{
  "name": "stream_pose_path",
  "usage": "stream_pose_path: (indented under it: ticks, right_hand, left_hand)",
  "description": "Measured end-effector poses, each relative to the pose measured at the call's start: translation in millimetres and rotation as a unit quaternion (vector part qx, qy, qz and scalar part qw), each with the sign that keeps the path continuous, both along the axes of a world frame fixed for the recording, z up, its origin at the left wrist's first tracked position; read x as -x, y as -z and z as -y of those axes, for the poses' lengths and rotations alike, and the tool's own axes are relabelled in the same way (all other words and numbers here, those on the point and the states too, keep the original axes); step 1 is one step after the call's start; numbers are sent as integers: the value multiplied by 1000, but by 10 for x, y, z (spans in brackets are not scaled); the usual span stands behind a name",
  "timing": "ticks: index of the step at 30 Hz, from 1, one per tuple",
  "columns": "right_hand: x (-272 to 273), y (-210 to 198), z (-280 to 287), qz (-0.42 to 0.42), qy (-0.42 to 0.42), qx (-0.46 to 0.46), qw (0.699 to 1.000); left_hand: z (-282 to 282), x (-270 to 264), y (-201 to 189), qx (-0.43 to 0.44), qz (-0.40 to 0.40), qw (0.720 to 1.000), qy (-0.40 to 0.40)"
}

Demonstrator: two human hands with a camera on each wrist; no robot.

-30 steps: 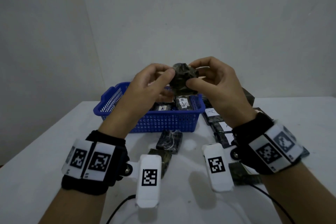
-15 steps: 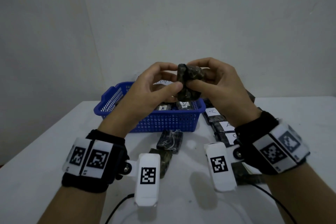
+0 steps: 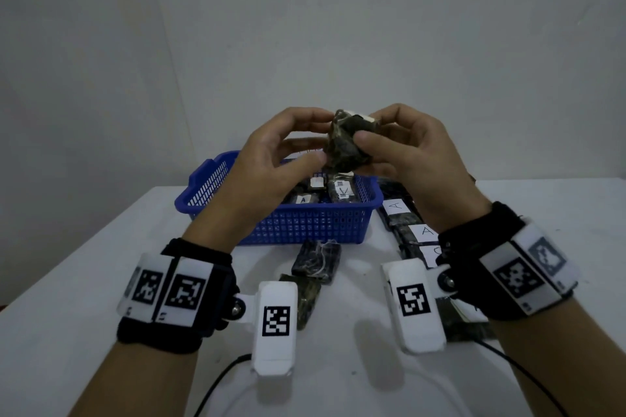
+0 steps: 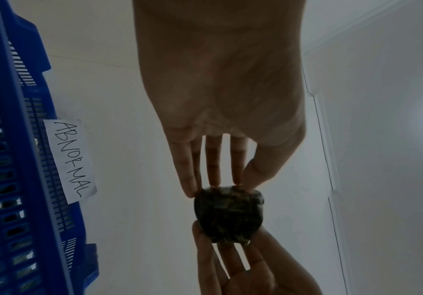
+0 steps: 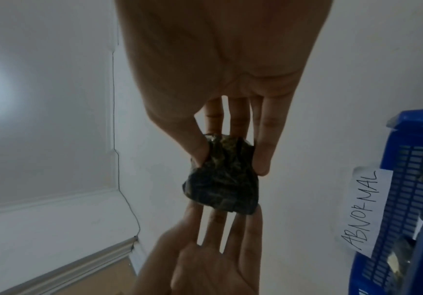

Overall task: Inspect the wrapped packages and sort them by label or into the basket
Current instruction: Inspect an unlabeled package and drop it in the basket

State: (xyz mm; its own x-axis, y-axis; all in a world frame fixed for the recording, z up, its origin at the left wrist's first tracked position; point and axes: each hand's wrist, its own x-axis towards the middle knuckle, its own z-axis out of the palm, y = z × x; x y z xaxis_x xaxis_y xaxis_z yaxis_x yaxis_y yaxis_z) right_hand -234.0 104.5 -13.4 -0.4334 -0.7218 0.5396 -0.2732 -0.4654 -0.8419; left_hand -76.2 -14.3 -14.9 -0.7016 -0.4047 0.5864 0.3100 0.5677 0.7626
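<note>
While I watch through the head camera, the dark wrapped package (image 3: 345, 144) sits raised above the blue basket (image 3: 305, 223), pinched from both sides. My left hand (image 3: 271, 159) closes on it at 9 o'clock, thumb low and fingers (image 4: 214, 161) nearly straight, their tips on the wrap. My right hand (image 3: 406, 149) clamps it at 3 o'clock, thumb pressed into the crinkled face, fingers (image 5: 264, 143) round the far edge. A white patch shows at the package's top edge. Inside the basket lie more labelled packages (image 3: 342, 193); a paper tag (image 4: 70, 159) on its wall reads ABNORMAL. At 3 o'clock of the basket, a row of packages marked A (image 3: 410, 227) lies on the white bench (image 3: 84, 281). At 6 o'clock, two unlabelled packages (image 3: 316, 261) lie just beside it.
</note>
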Motion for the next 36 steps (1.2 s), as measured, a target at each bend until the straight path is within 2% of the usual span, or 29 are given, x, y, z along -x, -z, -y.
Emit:
stream_pose_path:
  ticks: [3, 5, 7, 11, 14, 19, 24, 27, 32, 36]
  right_hand:
    - [-18, 11, -7, -73, 2, -1, 997]
    - [-44, 22, -18, -89, -4, -11, 996]
    - [-70, 31, -6, -63, -22, -20, 998]
    - [-57, 5, 26, 48, -32, -84, 995]
    - [-45, 24, 33, 57, -17, -71, 996]
    - [-91, 41, 24, -48, 16, -17, 999]
    - [-80, 46, 4, -81, -18, -64, 994]
    - [-75, 60, 18, -103, 27, -69, 992]
    - [-24, 80, 55, -130, 92, 1, 987]
    - [27, 59, 12, -138, 27, -11, 990]
  left_hand:
    - [-1, 2, -6, -61, 16, 998, -2]
    - [20, 1, 8, -72, 31, 997, -10]
    - [36, -16, 15, -70, 21, 997, -7]
    - [52, -34, 19, -50, -6, 999, 19]
    - [33, -32, 17, -20, -2, 999, 37]
    - [25, -20, 7, -40, 19, 999, 29]
    - [83, -26, 14, 18, -7, 999, -45]
    - [102, -13, 26, 54, -16, 995, -79]
    - [61, 0, 15, 61, -28, 994, -85]
    - [108, 10, 33, 5, -6, 998, -56]
